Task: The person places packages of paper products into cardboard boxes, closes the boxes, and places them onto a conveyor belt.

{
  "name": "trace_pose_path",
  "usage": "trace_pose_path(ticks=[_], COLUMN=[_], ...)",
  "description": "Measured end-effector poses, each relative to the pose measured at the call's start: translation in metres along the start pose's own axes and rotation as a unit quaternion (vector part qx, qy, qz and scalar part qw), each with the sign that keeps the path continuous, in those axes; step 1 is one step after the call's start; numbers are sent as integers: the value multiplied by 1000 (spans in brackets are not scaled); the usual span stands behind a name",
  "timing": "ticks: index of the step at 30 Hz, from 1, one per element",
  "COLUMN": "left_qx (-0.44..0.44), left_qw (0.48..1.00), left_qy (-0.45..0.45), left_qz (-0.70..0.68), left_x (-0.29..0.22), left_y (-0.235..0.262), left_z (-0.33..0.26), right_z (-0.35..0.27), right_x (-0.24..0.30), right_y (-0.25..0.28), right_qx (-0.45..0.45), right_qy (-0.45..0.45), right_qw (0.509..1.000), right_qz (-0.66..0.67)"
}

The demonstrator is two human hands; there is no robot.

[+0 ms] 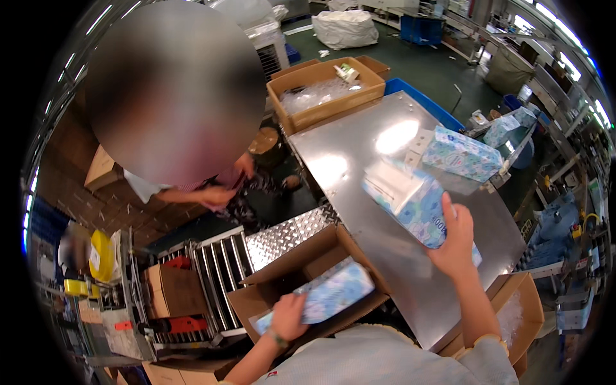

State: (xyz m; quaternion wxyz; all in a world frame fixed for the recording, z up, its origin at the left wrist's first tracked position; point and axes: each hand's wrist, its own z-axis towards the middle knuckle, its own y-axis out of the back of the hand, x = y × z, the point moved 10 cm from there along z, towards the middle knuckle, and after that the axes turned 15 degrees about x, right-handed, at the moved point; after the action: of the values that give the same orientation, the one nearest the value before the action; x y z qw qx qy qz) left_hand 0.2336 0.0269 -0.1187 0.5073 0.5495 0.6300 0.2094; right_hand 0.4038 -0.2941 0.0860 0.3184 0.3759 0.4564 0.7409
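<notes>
My left hand is closed round the near end of a blue-and-white patterned tissue pack, which lies slantwise in the mouth of an open cardboard box. Over the metal table, my right hand grips another pack of the same pattern, a tissue pack with a white panel on its upper face. Its underside is hidden, so I cannot tell whether it touches the tabletop. Just beyond it a third patterned pack lies on the metal table, with a white dotted card-like piece at its left end.
Left of the box runs a roller conveyor carrying a smaller carton. A large carton of clear plastic stands behind the table; another carton is at its near right. A co-worker stands across the conveyor. More packs sit on machinery at right.
</notes>
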Motion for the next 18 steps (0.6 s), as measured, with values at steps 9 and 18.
trace_pose_path(ticks=[9,18], left_qx=[208,219], left_qw=[907,969], left_qy=[-66,-21], left_qz=[-360,-113], left_x=[16,14], left_y=[-190,-155], left_z=[73,75], right_z=[-15,-30], right_x=[240,212], right_y=[-137,-429], right_qx=[220,229], right_qy=[413,344], right_qw=[854,911], right_qz=[228,1])
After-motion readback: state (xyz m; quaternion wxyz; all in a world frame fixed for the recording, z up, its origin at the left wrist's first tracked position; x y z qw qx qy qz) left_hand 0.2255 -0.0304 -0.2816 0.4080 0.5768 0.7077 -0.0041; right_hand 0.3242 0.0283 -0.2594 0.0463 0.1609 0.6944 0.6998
